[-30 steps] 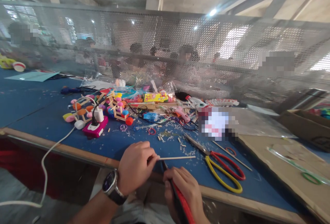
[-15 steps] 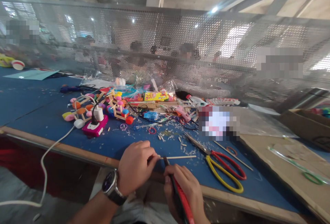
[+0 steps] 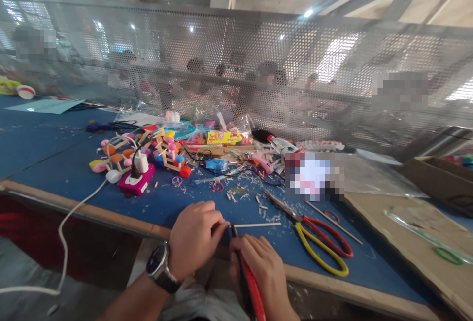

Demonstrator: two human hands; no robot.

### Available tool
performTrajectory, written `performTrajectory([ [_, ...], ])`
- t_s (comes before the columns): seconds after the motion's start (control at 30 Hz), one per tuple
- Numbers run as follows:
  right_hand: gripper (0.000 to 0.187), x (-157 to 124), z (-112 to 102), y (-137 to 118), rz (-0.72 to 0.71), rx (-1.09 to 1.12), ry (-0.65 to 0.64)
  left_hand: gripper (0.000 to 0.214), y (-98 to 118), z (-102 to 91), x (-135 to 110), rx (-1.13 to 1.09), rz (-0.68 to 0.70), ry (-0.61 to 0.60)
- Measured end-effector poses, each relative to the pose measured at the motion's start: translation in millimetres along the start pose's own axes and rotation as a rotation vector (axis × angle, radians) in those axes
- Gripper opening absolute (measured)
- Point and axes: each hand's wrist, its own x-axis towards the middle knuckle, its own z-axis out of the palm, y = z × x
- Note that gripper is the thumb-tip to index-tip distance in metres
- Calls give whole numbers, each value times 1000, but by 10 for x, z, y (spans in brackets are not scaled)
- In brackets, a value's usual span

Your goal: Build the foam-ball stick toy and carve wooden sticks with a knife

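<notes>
My left hand (image 3: pixel 199 232), with a watch (image 3: pixel 158 261) on its wrist, is closed at the table's front edge. Its fingertips pinch the left end of a thin pale wooden stick (image 3: pixel 258 224) that lies along the blue tabletop. My right hand (image 3: pixel 260 267) is wrapped round red-and-black-handled pliers (image 3: pixel 254 289). Their dark tip meets the stick close to the left fingertips; whether the jaws are closed on it I cannot make out. To the right lie large scissors (image 3: pixel 321 242) with one red and one yellow handle, blades pointing to the back left.
A magenta power socket (image 3: pixel 136 183) with a white cable sits at the left. Wooden-stick shapes with coloured foam pieces (image 3: pixel 168 156) stand behind it. Shavings and stick offcuts (image 3: pixel 236 193) litter the middle. Cardboard (image 3: pixel 399 232) lies at right; a perforated metal screen (image 3: pixel 236 65) rises behind.
My right hand and the pliers have shifted left along the stick, nearer my left fingertips. My left hand and the stick stay in place.
</notes>
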Motion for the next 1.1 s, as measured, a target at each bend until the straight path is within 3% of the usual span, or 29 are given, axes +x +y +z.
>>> performTrajectory([
  [0.57, 19, 119, -11, -23, -12, -42, -13, 22, 11, -2, -14, 29, -9, -8],
  [0.87, 20, 37, 6, 22, -70, 29, 32, 21, 30, -8, -16, 21, -16, 5],
  [1.1, 19, 85, 19, 4, -15, 16, 1, 21, 14, -7, -5, 19, -18, -14],
])
